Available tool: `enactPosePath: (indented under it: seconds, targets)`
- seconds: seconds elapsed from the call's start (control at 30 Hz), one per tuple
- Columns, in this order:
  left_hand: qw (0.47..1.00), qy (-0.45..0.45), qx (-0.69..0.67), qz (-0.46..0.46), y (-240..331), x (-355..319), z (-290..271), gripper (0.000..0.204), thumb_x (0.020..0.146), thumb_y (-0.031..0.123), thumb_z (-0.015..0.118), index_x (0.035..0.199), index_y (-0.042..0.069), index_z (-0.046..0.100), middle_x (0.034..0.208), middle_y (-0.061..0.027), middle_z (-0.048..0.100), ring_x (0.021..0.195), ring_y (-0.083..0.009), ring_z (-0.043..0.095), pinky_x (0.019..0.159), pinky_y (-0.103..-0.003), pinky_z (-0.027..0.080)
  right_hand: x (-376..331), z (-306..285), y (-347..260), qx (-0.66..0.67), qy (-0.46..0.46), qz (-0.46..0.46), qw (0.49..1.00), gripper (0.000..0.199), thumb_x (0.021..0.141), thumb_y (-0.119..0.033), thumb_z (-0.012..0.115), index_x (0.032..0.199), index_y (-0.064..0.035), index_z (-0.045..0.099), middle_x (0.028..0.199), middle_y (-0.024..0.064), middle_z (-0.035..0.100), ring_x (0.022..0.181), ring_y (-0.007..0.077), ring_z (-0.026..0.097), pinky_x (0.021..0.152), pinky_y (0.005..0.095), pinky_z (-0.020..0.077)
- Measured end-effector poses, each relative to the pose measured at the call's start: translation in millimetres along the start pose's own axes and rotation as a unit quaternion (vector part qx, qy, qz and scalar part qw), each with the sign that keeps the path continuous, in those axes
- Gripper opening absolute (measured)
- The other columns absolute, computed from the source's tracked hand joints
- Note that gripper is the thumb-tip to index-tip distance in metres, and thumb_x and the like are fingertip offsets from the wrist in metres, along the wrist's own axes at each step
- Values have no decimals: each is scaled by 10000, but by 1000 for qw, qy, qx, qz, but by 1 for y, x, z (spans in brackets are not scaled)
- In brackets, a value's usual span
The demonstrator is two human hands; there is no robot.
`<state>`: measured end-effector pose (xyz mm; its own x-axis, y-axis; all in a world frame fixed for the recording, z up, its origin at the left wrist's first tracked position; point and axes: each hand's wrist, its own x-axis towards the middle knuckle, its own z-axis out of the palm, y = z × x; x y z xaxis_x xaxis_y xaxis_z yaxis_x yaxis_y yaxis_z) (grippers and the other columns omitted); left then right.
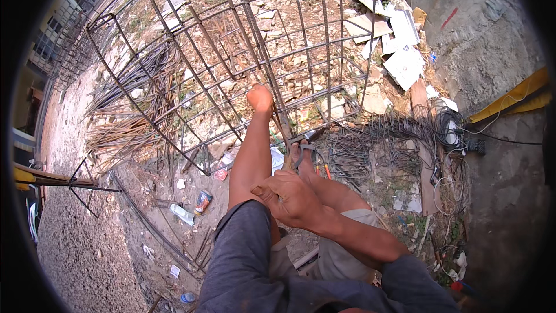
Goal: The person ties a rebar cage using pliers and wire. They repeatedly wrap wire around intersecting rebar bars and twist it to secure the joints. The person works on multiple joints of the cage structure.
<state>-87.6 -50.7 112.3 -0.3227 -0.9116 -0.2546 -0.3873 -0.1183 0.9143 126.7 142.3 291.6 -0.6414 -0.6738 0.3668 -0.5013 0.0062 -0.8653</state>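
A cage of steel rebar [310, 52], made of long bars and square stirrups, spreads in front of me above rubble. My left hand [259, 98] reaches out to it and is closed in a fist at its near long bars, apparently around one of them; the fingers' far side is hidden. My right hand [289, 198] is held close, above my legs, with the fingers curled and the thumb laid along them. What it holds, if anything, is too small to make out. My sandalled foot [302, 159] stands below the cage's near end.
Loose rebar [130, 101] lies piled at the left. Bent wire pieces and stirrups [365, 150] lie at right, beside a coiled black cable [449, 130] and a wooden plank [427, 174]. Broken white boards [402, 52] lie at the far right. A yellow beam [512, 101] juts in from the right.
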Motion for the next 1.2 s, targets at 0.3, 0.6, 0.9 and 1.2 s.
enactPosePath:
  seconds: [0.3, 0.6, 0.9, 1.2]
  targets:
    - [989, -138, -35, -46, -23, 65, -35, 384, 957, 260, 471, 964, -69, 669, 802, -187, 615, 723, -322, 592, 632, -422, 436, 75, -43, 18, 357, 211, 165, 895, 566, 1060, -470, 395, 608, -137, 326, 535, -16, 279, 492, 113, 244, 505, 284, 258]
    - [854, -368, -329, -167, -11, 64, -79, 199, 1052, 223, 405, 1181, 125, 520, 781, 19, 479, 555, -74, 393, 445, -219, 340, 71, -101, 124, 527, 426, 265, 685, 496, 1048, -512, 367, 694, -164, 351, 539, -32, 201, 444, 122, 192, 492, 311, 295]
    - [873, -326, -343, -118, -8, 31, -86, 178, 1036, 265, 487, 897, 171, 427, 653, 45, 388, 494, -84, 373, 402, -244, 293, 9, -31, 279, 622, 515, 422, 412, 432, 1048, -308, 301, 670, -106, 353, 508, -13, 323, 423, 129, 330, 435, 266, 348]
    - [926, -278, -253, -42, -20, 58, -59, 92, 1023, 199, 489, 977, 127, 523, 626, 39, 444, 457, -83, 388, 386, -240, 289, -28, 72, 335, 581, 352, 576, 455, 526, 931, -615, 524, 782, -112, 562, 647, 27, 550, 514, 188, 497, 469, 295, 437]
